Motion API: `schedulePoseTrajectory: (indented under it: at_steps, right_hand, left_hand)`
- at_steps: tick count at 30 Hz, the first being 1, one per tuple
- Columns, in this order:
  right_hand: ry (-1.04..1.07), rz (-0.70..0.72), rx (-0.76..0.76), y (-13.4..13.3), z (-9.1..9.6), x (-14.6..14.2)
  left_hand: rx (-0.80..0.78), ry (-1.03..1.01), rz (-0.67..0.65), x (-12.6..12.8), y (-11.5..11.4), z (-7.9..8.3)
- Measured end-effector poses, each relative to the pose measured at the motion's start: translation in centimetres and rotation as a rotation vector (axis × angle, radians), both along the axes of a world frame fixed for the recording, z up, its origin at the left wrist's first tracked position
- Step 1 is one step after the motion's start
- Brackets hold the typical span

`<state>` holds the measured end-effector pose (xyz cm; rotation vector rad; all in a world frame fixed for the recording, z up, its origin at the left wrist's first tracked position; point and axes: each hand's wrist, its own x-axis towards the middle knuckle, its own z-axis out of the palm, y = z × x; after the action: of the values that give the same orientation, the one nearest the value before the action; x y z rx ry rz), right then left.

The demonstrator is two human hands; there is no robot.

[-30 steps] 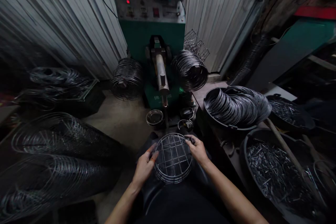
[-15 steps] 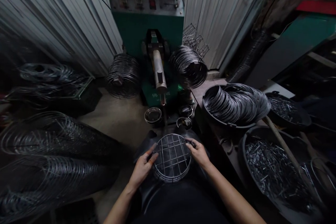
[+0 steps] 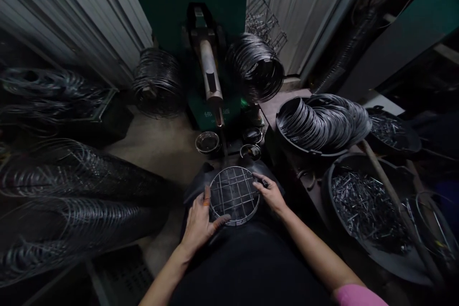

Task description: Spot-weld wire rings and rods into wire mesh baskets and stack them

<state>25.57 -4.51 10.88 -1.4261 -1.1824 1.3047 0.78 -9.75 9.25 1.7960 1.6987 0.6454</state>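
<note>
A round wire rack (image 3: 234, 193), a ring crossed by a grid of thin rods, lies over my dark-clad lap. My left hand (image 3: 201, 220) holds its left side, with a finger along the rim and the thumb spread across the lower left edge. On the opposite rim, my right hand (image 3: 270, 193) is closed at the upper right, thumb bent inward. Something small and dark shows by the right fingers; I cannot make out what it is. Dark marks cover the fingertips, and an orange-brown band circles one left finger.
Ahead stands a green machine (image 3: 215, 114) with a metal arm (image 3: 211, 71) and wire coils either side. Small bowls (image 3: 208, 142) sit below it. At right are a basin of wire rings (image 3: 322, 122) and a tub of short rods (image 3: 369, 210). Ring stacks (image 3: 89, 224) lie left.
My left thumb has slid down to the rack's lower edge, and the left hand has opened wider. The right hand stays at its rim. The view has tilted downward.
</note>
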Motion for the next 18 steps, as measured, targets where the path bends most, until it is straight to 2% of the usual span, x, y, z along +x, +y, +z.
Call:
schedulePoseTrajectory:
  at_steps: [4, 10, 14, 18]
  right_hand:
    - [-0.003, 0.003, 0.014, -0.2, -0.6, 0.1]
    - [-0.048, 0.013, 0.069, -0.6, -1.5, 0.1]
    - [-0.059, 0.001, 0.093, -0.8, -1.5, -0.1]
    - [0.022, -0.030, 0.013, -0.2, -1.6, 0.6]
  left_hand:
    - [-0.005, 0.193, -0.013, 0.3, -0.4, 0.4]
    - [-0.044, 0.314, -0.061, 0.6, 0.1, 1.0]
    - [-0.024, 0.270, -0.056, 0.9, 0.1, 0.2]
    - [-0.007, 0.086, -0.040, 0.4, -0.2, -0.8]
